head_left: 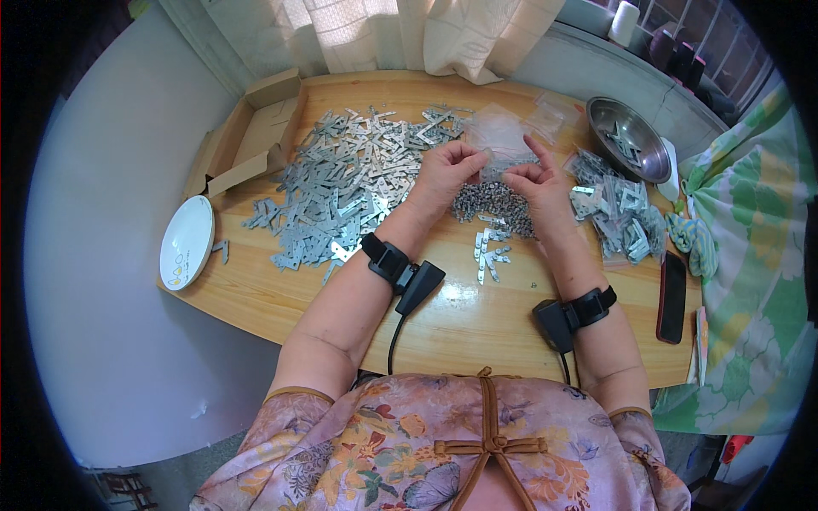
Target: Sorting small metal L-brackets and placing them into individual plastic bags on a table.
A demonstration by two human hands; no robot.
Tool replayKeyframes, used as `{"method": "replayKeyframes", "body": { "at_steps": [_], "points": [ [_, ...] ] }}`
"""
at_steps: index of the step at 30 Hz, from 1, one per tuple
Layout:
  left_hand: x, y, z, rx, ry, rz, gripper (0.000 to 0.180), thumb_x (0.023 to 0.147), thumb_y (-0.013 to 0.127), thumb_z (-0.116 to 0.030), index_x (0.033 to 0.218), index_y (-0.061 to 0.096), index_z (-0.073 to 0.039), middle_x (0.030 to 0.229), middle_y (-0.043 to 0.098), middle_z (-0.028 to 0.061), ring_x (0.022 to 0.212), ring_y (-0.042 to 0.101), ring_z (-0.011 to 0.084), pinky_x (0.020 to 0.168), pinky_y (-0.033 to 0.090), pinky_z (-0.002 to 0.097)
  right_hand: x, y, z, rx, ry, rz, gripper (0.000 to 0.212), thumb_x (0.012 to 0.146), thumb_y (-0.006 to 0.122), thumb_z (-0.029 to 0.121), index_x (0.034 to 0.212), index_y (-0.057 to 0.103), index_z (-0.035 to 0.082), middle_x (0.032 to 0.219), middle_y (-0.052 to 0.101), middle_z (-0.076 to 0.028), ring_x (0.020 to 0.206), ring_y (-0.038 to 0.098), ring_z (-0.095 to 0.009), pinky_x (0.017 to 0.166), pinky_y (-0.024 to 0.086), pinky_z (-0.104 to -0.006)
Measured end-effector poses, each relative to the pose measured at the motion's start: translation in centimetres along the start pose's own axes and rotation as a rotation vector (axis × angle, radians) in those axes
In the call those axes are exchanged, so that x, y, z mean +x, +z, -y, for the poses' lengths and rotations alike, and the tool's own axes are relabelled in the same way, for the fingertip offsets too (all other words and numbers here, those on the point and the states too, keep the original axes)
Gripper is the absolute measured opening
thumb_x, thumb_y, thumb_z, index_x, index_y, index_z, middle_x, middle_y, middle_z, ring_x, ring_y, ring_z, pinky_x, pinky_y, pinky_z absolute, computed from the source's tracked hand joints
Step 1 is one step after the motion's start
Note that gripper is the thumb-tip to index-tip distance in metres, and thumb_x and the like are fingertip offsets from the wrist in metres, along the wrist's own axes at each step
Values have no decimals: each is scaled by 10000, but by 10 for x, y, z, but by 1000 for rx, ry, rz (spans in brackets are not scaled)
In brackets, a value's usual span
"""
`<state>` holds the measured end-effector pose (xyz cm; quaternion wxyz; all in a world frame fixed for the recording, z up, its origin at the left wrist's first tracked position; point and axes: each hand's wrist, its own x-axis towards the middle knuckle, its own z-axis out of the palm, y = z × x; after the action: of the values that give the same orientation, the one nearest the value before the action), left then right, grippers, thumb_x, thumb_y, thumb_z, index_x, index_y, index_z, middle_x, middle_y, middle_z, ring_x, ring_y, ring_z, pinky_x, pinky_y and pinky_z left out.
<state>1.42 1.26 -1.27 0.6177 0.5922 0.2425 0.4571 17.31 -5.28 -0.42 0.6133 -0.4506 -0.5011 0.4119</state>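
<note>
My left hand (pixel 447 173) is closed in a pinch on the edge of a small clear plastic bag (pixel 494 159), over the far side of a heap of screws (pixel 488 203). On the bag's other side my right hand (pixel 540 180) pinches with thumb and fingers, its index finger raised; the bag's edge is hard to make out there. Beyond both hands lie flat clear bags (pixel 501 123). A large pile of metal angle brackets (pixel 349 179) spreads left of my left hand. Several brackets (pixel 490 255) sit apart, just nearer than the screws.
Filled bags of brackets (pixel 626 217) lie to the right, below a steel bowl (pixel 643 140) with some brackets inside. A phone (pixel 671 298) rests near the right edge. An open cardboard box (pixel 256 128) and a tilted white plate (pixel 187 243) stand at the left.
</note>
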Motion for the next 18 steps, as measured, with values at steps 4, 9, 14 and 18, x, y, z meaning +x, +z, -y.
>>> {"method": "replayKeyframes", "body": {
  "at_steps": [4, 9, 14, 18],
  "points": [
    [0, -1, 1, -153, -99, 57, 129, 828, 579, -175, 836, 570, -47, 749, 585, 26, 678, 564, 104, 620, 478, 229, 3, -4, -2, 144, 40, -83, 606, 702, 640, -25, 1252, 390, 28, 761, 593, -25, 687, 533, -78, 661, 419, -193],
    [-3, 4, -8, -228, -181, 66, 156, 831, 570, -184, 833, 583, -29, 733, 597, 44, 640, 589, 114, 585, 486, 218, 3, -4, 0, 146, 39, -62, 546, 706, 642, -20, 1211, 437, 23, 764, 591, -21, 693, 524, -74, 658, 412, -188],
    [-4, 1, -5, -61, -209, 134, 185, 835, 565, -192, 864, 589, -11, 755, 623, 81, 635, 623, 148, 572, 503, 227, 3, -3, -1, 138, 3, -60, 530, 713, 650, 1, 1199, 439, 10, 757, 585, -17, 697, 519, -70, 649, 405, -182],
    [-6, 8, -10, -42, -265, 283, 228, 839, 563, -211, 917, 593, 1, 841, 633, 121, 703, 621, 159, 633, 515, 249, 4, -4, -3, 195, -32, -85, 543, 716, 656, 14, 1208, 428, 9, 750, 581, -17, 680, 511, -70, 637, 400, -181]
  ]
}}
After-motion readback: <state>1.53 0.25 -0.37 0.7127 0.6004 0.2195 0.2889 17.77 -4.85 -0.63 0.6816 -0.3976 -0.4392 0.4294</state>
